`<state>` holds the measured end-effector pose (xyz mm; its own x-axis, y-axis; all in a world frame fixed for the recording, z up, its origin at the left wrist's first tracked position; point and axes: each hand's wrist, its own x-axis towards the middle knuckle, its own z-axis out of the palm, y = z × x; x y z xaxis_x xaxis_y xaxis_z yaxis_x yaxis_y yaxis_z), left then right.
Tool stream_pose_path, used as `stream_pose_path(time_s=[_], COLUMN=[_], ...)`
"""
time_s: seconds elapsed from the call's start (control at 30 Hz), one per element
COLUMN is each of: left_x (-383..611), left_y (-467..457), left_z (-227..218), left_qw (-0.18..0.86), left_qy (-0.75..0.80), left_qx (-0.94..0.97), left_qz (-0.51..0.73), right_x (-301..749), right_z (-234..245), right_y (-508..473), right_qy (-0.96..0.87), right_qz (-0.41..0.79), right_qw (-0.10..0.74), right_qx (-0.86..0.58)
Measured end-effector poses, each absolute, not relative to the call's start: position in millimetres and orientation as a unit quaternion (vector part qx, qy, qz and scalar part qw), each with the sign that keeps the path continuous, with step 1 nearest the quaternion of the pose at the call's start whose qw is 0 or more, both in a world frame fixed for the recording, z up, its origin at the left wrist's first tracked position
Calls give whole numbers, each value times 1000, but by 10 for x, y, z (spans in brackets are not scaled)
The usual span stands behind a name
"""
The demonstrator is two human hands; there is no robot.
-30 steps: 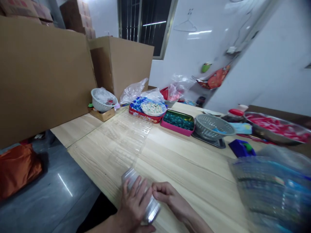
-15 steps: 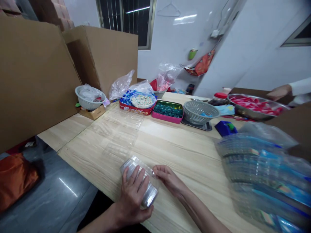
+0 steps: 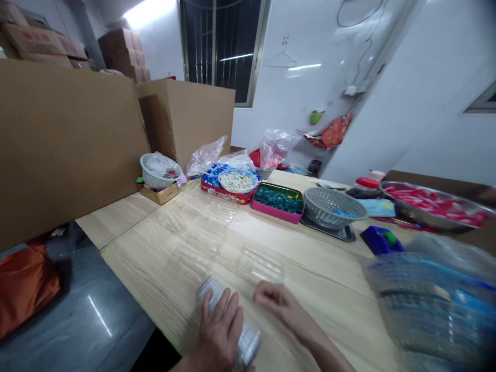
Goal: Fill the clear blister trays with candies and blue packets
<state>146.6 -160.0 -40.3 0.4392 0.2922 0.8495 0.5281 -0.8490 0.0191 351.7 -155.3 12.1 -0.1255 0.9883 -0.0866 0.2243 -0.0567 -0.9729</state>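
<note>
"Several clear trays (image 3: pixel 205 232) laid out?"
"Yes, flat at left. The left hand (image 3: pixel 220 330) clasps the remaining stack (image 3: pixel 250 342) on the table (image 3: pixel 329 289); a single tray (image 3: pixel 261 261) lies just beyond the right hand (image 3: pixel 277 299), fingers curled, pinching unclear."
"Obstacles?"
"Grey colander (image 3: pixel 335 206) beyond; blurred plastic packs (image 3: pixel 434 305) could crowd that side."

Blurred right hand (image 3: pixel 273 298), partly hidden plastic stack (image 3: pixel 248 345), packs (image 3: pixel 437 302) cut off
</note>
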Motion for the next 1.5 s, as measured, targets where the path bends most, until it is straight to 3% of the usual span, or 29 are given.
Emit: stream_pose_path(time_s=[0.13, 0.5, 0.77, 1.1, 1.37, 1.5], left_x=[1458, 1290, 1233, 1091, 1093, 1047], left_y=[-1603, -1789, -1846, -1905, -1909, -1921], left_z=[-455, -382, -271, 103, 48, -31], left_qw=[134, 93, 83, 39, 41, 43], left_qy=[-249, -234, -230, -227, -228, -232], left_qx=[-828, -843, -850, -915, -910, -905], left_qz=[-484, -475, -467, -330, -344, -354], right_x=[3133, 2916, 2877, 2861, 3048, 3508], right_z=[160, 9, 133, 165, -52, -196], right_y=[-1877, -2070, -2196, -2219, -2101, -1825], right_qy=[-470, -299, -376, -350, -412, -470], right_qz=[655, 730, 660, 689, 562, 490], right_qw=[394, 464, 463, 455, 438, 379], right_qx=[-442, -403, -456, -442, -568, -629])
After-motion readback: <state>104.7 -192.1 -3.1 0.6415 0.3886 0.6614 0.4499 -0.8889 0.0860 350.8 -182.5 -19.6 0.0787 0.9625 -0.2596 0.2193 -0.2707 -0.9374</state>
